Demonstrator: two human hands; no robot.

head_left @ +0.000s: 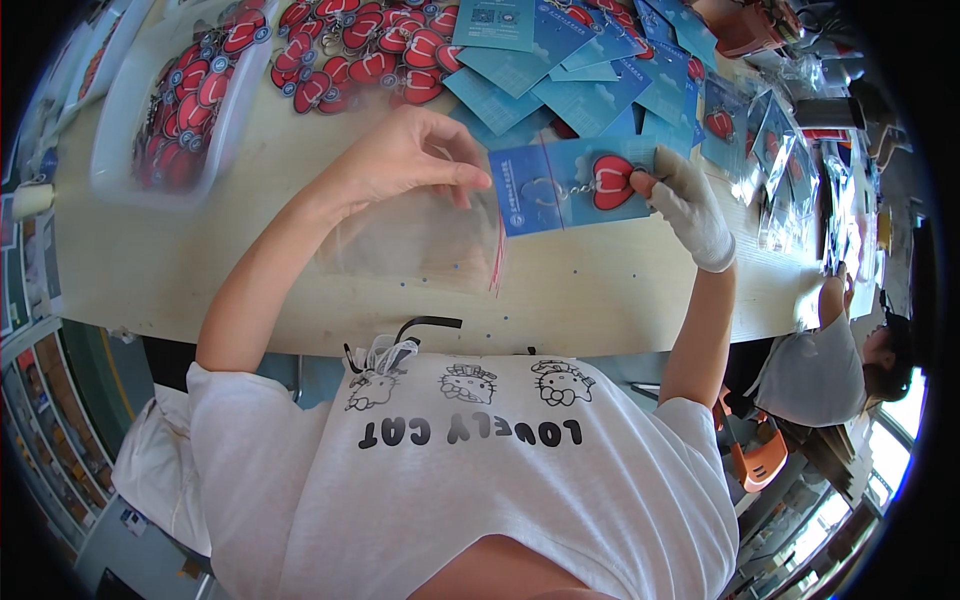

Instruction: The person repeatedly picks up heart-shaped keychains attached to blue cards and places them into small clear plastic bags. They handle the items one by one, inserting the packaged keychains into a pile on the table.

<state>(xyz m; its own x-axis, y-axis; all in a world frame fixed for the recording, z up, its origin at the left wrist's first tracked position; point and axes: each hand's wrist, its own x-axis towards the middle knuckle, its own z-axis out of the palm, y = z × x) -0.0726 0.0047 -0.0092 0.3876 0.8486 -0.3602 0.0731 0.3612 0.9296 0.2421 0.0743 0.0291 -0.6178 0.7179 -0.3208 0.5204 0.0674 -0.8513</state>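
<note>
My right hand (694,205), in a white glove, grips the right end of a blue card (578,150). On the card lies a keychain with a red heart-shaped charm (606,184), its chain and ring stretching left; my thumb presses on the charm's right edge. My bare left hand (405,155) pinches the upper edge of a clear zip bag (400,240), whose red seal strip runs down its right side. The card's left end is at the bag's mouth, close to my left fingertips; whether it reaches inside I cannot tell.
At the back left stands a translucent bin (103,165) of red keychains. More red keychains (372,68) are heaped behind my left hand. Blue cards (595,100) lie piled at the back, and bagged cards (785,165) at the right. Another person (815,370) sits at far right.
</note>
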